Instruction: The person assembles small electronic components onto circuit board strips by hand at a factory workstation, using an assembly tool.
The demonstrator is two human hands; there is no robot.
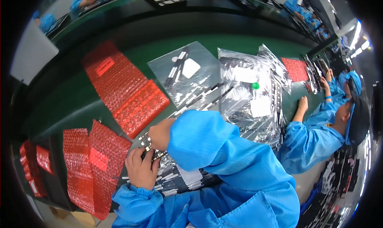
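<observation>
My left hand (142,168) is closed at the lower end of a dark strip with pale squares (145,142), its thumb and fingers at the strip's edge. Over the same strip bends my right hand (160,134), curled and closed on it, with most of its fingertips hidden. Beneath and beside both hands lie clear bags holding many black-and-white strips (167,176). A long red bubble-wrap pouch (119,80) reaches up to the far side of my right hand. Left of my left hand rests another red bubble-wrap pouch (104,154).
Clear bags of black strips (249,88) and a flat clear bag (187,70) cover the middle of the green table (72,104). A co-worker in blue (311,144) sits close on the right. Red packets (32,164) lie in a dark tray at far left.
</observation>
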